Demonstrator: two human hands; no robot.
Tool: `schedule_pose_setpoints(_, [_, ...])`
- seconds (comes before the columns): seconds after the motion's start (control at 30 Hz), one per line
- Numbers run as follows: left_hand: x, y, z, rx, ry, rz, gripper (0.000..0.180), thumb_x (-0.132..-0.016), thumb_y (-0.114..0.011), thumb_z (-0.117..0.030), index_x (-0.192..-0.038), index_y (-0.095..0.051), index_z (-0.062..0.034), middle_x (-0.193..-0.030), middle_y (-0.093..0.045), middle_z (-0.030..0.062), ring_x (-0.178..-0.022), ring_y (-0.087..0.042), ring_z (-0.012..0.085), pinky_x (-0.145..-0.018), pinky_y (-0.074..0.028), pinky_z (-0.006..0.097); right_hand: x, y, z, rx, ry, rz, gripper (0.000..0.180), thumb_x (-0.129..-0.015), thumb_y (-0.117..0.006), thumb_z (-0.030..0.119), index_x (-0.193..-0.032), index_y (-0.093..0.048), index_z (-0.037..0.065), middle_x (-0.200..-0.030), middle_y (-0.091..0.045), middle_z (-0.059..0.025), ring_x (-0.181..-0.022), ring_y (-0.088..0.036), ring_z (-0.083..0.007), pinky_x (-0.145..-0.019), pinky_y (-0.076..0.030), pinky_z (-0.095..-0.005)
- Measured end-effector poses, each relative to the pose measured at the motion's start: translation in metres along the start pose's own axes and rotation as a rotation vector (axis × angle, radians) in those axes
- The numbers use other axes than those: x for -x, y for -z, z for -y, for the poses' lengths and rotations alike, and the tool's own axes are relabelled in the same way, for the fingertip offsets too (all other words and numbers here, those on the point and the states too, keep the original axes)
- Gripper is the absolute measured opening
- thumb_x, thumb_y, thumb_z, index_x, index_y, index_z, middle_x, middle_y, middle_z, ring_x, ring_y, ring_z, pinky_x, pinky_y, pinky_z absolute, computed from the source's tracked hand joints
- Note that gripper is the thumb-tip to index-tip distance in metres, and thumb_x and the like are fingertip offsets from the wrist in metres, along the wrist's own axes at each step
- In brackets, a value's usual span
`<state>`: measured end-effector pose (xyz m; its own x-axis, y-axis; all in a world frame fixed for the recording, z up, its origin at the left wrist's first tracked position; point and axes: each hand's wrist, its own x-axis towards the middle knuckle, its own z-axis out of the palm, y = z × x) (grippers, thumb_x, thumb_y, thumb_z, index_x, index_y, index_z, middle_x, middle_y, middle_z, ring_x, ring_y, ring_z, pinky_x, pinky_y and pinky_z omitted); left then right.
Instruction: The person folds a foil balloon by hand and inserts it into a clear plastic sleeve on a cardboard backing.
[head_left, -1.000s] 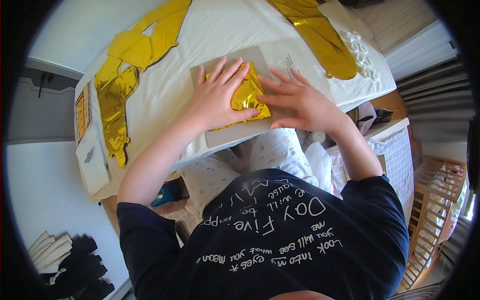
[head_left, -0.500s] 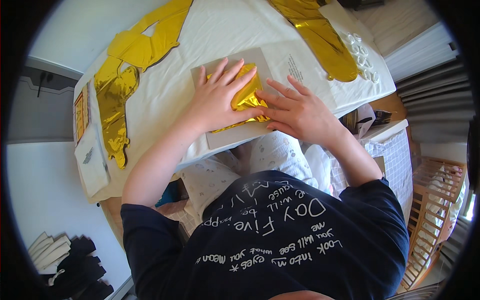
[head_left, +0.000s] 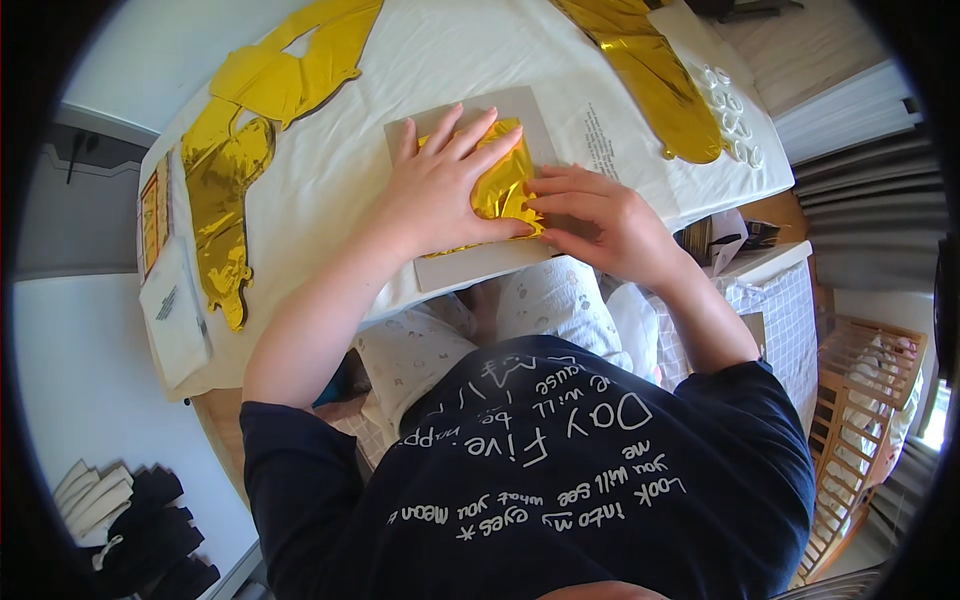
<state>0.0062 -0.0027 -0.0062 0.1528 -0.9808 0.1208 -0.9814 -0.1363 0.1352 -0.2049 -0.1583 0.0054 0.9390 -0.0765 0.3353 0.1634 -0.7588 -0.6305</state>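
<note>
A folded gold foil balloon [head_left: 503, 188] lies on a grey cardboard sheet [head_left: 450, 273] near the table's front edge. Across its left part rests my left hand [head_left: 437, 190], open and flat, with fingers spread and the thumb along the near edge. At the right edge of the foil is my right hand [head_left: 605, 222]. Its fingers are bent and their tips touch the foil, with the thumb apart from them at the near right corner. Both palms hide part of what lies beneath.
Flat gold foil balloons lie at the left [head_left: 222, 200] and far right [head_left: 665, 95] of the white-covered table [head_left: 330, 190]. Several white rings [head_left: 735, 125] sit by the right edge. Printed packets [head_left: 172, 315] lie at the left edge. A wooden crib [head_left: 860, 420] stands at right.
My right hand's fingers have drawn closer together and bent against the foil's right edge. My left hand stays on the foil. The view has shifted slightly.
</note>
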Motion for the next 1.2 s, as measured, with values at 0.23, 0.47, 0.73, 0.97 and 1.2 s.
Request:
schedule_pose_setpoints(0.23, [0.001,-0.004,0.001,0.005,-0.007,-0.024,0.105,-0.076,-0.070,-0.082,-0.162,-0.039,-0.0301,-0.169,-0.033,0.0081,-0.158,-0.025,0.0374,-0.122,-0.016,0.073,0.005,0.002,0.009,0.265,-0.022,-0.017,0.044,-0.089,-0.080,0.016,-0.131,-0.069,0.006,-0.141,-0.064,-0.0144,-0.138,-0.056,-0.0359,-0.115,-0.044,-0.0527])
schedule_pose_setpoints(0.47, [0.000,-0.005,0.001,-0.037,-0.019,-0.038,0.106,-0.077,-0.068,-0.082,-0.163,-0.037,-0.0301,-0.169,-0.033,0.0083,-0.157,-0.026,0.0377,-0.121,-0.018,0.073,0.012,-0.009,0.018,0.292,-0.010,0.064,0.048,-0.092,-0.076,0.023,-0.137,-0.066,0.009,-0.147,-0.061,-0.0105,-0.143,-0.052,-0.0351,-0.118,-0.041,-0.0552])
schedule_pose_setpoints(0.73, [0.000,-0.002,-0.002,-0.030,0.005,0.009,0.129,-0.068,-0.069,-0.089,-0.166,-0.027,-0.0177,-0.170,-0.031,0.0109,-0.159,-0.023,0.0377,-0.121,-0.016,0.073,-0.003,0.008,0.002,0.174,-0.114,0.045,0.053,-0.098,-0.069,0.026,-0.146,-0.058,0.008,-0.155,-0.053,-0.0156,-0.146,-0.046,-0.0369,-0.123,-0.035,-0.0490])
schedule_pose_setpoints(0.97, [-0.002,-0.004,0.001,0.027,0.011,0.031,0.146,-0.064,-0.067,-0.094,-0.167,-0.014,-0.0057,-0.169,-0.032,0.0153,-0.159,-0.020,0.0382,-0.123,-0.014,0.071,-0.025,-0.005,-0.021,0.452,-0.046,0.144,0.068,-0.101,-0.062,0.040,-0.158,-0.043,0.008,-0.166,-0.038,-0.0156,-0.155,-0.032,-0.0389,-0.127,-0.023,-0.0561])
schedule_pose_setpoints(1.2, [-0.001,-0.012,0.012,0.131,-0.019,-0.089,0.145,-0.069,-0.057,-0.098,-0.168,-0.003,-0.0062,-0.171,-0.024,0.0190,-0.160,-0.018,0.0400,-0.123,-0.012,0.071,-0.033,-0.016,-0.018,0.447,-0.034,0.186,0.075,-0.101,-0.061,0.044,-0.162,-0.036,0.009,-0.169,-0.032,-0.0146,-0.158,-0.024,-0.0372,-0.128,-0.017,-0.0586])
